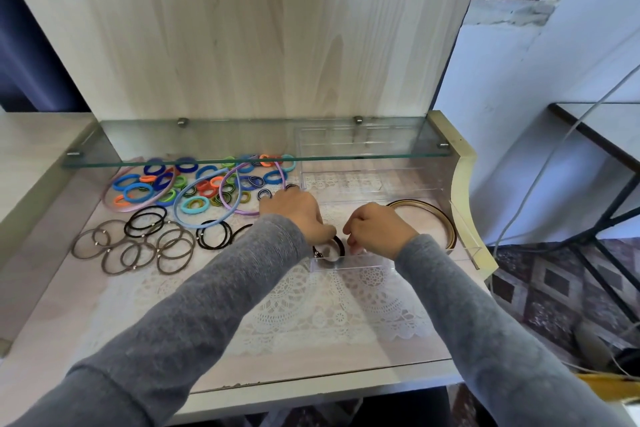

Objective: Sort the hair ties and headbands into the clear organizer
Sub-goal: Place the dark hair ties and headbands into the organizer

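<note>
Sleeves: two grey sleeves [214, 305] reach forward and converge over the counter [69, 322].
Brown hair ties [133, 248]: roughly nine, overlapping, flat, far left.
Thin black hair ties [145, 222]: two bunches, flat.
Coloured hair ties [194, 184]: one heap, too many to count, below the glass shelf [207, 140].
Loose headbands [180, 210]: three (pink, blue, lilac) arched through the heap.
Left hand [298, 213]: palm down, fingertips pinching one black hair tie [341, 245].
Black hair tie: in the near-left compartment, ring facing up.
Right hand [377, 229]: knuckles up, fingers curled beside that tie; grip unclear.
Clear organizer [349, 262]: one, between both hands.
Brown headband [448, 224]: one, curved inside the organizer's right compartment.
</note>
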